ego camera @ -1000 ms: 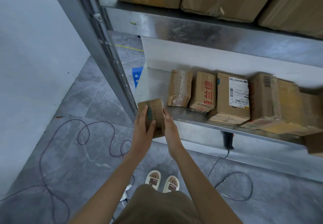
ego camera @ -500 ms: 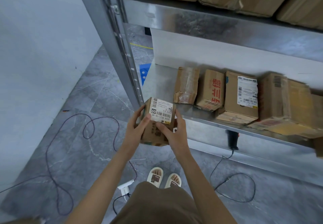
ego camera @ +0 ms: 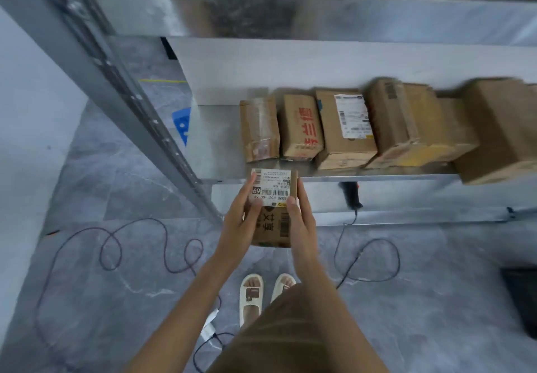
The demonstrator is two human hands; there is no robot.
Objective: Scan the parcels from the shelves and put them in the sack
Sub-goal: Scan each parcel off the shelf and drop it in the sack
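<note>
The small parcel [ego camera: 273, 207] has been turned: a second ago its plain side faced up, now its barcode label [ego camera: 270, 187] does. Both hands, left [ego camera: 242, 221] and right [ego camera: 300, 221], clamp its sides just before the shelf [ego camera: 220, 151] front edge. It looks ready for scanning.
</note>
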